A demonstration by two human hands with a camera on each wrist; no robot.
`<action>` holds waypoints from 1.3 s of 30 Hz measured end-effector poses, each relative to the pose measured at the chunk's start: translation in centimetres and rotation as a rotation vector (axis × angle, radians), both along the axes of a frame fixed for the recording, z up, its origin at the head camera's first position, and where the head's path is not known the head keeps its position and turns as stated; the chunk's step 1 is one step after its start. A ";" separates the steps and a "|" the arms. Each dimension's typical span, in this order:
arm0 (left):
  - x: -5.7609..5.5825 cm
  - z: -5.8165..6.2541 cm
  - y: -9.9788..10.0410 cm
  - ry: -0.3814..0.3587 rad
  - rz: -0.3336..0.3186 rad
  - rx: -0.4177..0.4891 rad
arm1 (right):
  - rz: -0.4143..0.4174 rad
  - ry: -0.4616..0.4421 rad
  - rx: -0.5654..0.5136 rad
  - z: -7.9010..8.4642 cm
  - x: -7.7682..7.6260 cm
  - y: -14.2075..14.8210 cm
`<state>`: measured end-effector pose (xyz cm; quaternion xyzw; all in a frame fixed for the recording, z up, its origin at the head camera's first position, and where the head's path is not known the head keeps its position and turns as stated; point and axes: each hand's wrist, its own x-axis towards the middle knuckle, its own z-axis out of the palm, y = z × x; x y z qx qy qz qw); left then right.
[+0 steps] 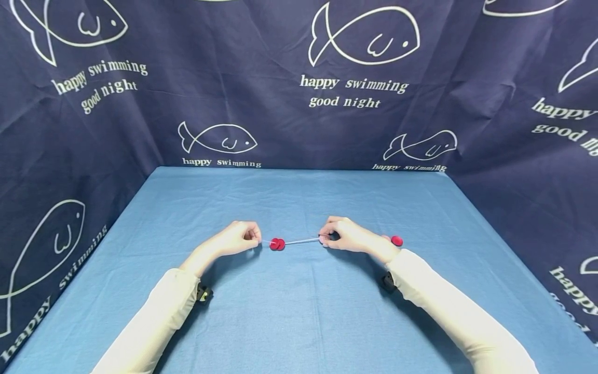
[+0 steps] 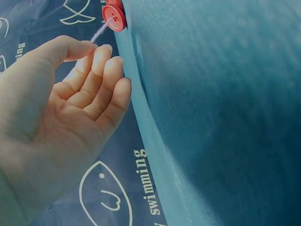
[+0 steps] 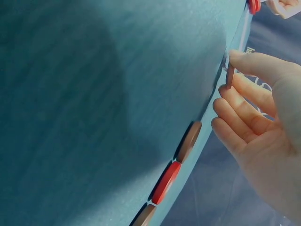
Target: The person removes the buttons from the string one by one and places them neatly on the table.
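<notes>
Between thumb and index finger, my left hand (image 1: 239, 237) pinches the end of a pale string (image 1: 301, 241). Two overlapping red buttons (image 1: 277, 244) are threaded on this string close to the left hand. The left wrist view shows the string passing through the holes of the nearer red button (image 2: 114, 19). Off to the right, my right hand (image 1: 349, 236) pinches a brown button (image 3: 230, 75) on edge by its fingertips. The string runs from the red buttons to this button; whether it passes through its holes is hidden. The right hand's other fingers are loosely bent.
Behind the right wrist, a loose red button (image 3: 166, 182) lies on the blue cloth-covered table (image 1: 289, 311) between a brown button (image 3: 189, 141) and another brown one (image 3: 144, 216). A dark blue fish-print curtain (image 1: 280, 78) stands around the back and sides.
</notes>
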<state>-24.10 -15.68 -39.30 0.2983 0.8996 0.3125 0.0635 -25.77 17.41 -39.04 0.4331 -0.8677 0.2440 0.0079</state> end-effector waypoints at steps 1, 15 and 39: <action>0.0 0.0 0.0 0.002 -0.001 -0.001 | 0.000 0.002 -0.003 0.0 0.0 0.0; -0.1 -0.1 -0.2 -0.004 -0.008 0.007 | -0.026 -0.020 0.019 0.3 0.2 0.3; -0.2 0.0 -0.1 0.002 -0.010 0.016 | -0.057 -0.040 0.027 0.3 0.5 1.6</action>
